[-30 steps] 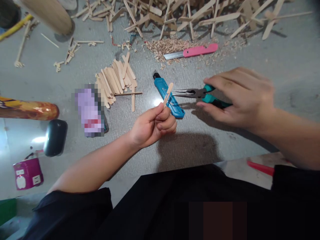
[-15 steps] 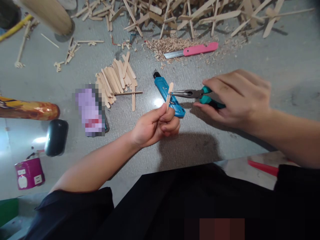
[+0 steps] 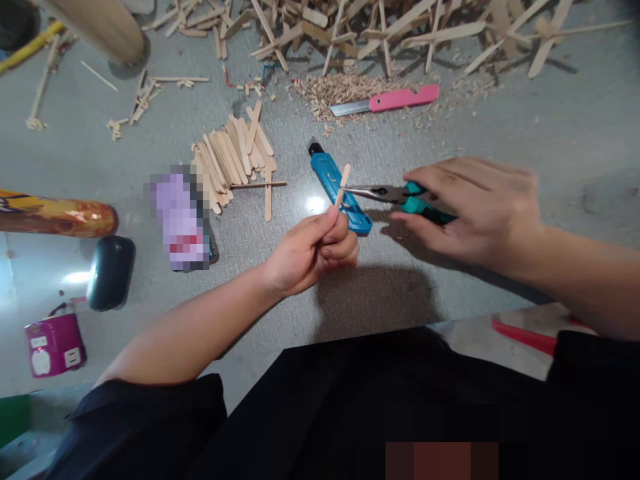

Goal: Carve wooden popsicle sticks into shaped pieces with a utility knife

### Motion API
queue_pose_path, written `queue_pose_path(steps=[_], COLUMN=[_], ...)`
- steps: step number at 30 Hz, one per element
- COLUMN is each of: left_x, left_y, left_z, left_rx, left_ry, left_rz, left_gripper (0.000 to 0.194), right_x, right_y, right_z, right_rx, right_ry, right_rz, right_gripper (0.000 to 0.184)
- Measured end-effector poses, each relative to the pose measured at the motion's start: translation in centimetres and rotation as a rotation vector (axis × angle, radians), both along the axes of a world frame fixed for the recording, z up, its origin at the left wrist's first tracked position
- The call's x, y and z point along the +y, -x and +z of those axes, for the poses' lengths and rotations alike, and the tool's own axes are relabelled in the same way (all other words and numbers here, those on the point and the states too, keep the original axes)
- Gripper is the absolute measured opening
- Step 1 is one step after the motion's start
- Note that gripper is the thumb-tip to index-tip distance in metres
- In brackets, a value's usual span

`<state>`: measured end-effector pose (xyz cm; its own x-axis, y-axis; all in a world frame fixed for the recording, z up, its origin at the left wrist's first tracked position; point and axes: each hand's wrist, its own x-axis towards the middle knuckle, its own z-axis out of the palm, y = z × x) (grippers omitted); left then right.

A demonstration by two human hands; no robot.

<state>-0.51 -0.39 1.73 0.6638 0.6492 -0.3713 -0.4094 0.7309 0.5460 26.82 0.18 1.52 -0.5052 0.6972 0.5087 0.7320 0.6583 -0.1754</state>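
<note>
Between thumb and fingers, my left hand (image 3: 320, 250) pinches the lower end of a wooden popsicle stick (image 3: 345, 176), which points up and slightly right. My right hand (image 3: 480, 207) is wrapped around the teal handles of needle-nose pliers (image 3: 383, 193). The pliers' jaws reach left to the middle of the stick and meet it where it has a notch; their tips are close together. Beneath the stick, a blue utility knife (image 3: 330, 177) lies on the table with small wood chips on it.
A pile of popsicle sticks (image 3: 225, 160) lies beside a phone (image 3: 183, 220). Farther back are a pink knife (image 3: 405, 100), wood shavings (image 3: 325, 93) and crossed stick pieces (image 3: 385, 33). At left stand a dark case (image 3: 111, 273), a purple socket adapter (image 3: 56, 345) and an orange tube (image 3: 60, 215).
The pliers have moved left onto the stick, and their jaws have closed from a wider gap. The stick has turned slightly in my left hand.
</note>
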Motion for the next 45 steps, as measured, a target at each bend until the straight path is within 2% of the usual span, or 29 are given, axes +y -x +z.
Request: queue_pose_path(steps=[3, 5, 8, 15, 20, 25, 28, 32, 34, 37, 40, 42, 45], left_x=[0.2, 0.4, 0.6, 0.4, 0.3, 0.4, 0.4, 0.3, 0.2, -0.3, -1.4, -2.1, -2.5], left_y=[-0.1, 0.0, 0.1, 0.2, 0.4, 0.4, 0.4, 0.4, 0.4, 0.3, 0.4, 0.5, 0.6], left_z=[0.2, 0.3, 0.3, 0.1, -0.1, 0.0, 0.1, 0.2, 0.2, -0.1, -0.4, -0.4, -0.4], left_rx=[-0.017, -0.009, -0.002, -0.006, -0.03, -0.01, -0.002, -0.025, -0.02, 0.067, 0.217, 0.339, 0.474], left_ry=[0.056, 0.116, 0.172, 0.114, 0.092, 0.113, 0.101, 0.031, 0.002, -0.076, -0.312, -0.492, -0.602], left_rz=[0.057, 0.07, 0.067, -0.011, -0.051, -0.071, -0.074, -0.07, -0.041, 0.07, 0.168, 0.171, 0.166], left_gripper=[0.063, 0.064, 0.063, 0.063, 0.063, 0.065, 0.066, 0.063, 0.063, 0.064, 0.064, 0.062, 0.06], right_x=[-0.3, -0.3, 0.2, 0.7, 0.5, -0.1, -0.1, 1.0, 1.7, 2.1, 2.0, 1.8, 1.7], right_y=[0.2, 0.1, -0.2, -0.2, -0.1, -0.1, -0.1, -0.7, -1.0, -1.2, -1.1, -1.0, -1.0], right_z=[0.2, 0.2, -0.1, -0.8, -1.0, -0.3, -0.3, -0.8, -1.0, -1.1, -0.9, -0.8, -0.5], right_rx=[0.09, 0.112, 0.137, 0.035, 0.017, -0.154, -0.139, -0.035, 0.005, 0.062, 0.082, 0.078, 0.078], right_ry=[0.047, 0.117, 0.067, 0.104, -0.03, 0.102, 0.01, -0.134, -0.141, -0.098, -0.058, -0.077, -0.128], right_rz=[0.103, 0.062, -0.011, -0.042, -0.036, -0.117, -0.093, -0.059, -0.064, -0.046, 0.006, 0.043, 0.075], right_gripper=[0.026, 0.024, 0.032, 0.034, 0.041, 0.039, 0.037, 0.041, 0.043, 0.042, 0.043, 0.045, 0.048])
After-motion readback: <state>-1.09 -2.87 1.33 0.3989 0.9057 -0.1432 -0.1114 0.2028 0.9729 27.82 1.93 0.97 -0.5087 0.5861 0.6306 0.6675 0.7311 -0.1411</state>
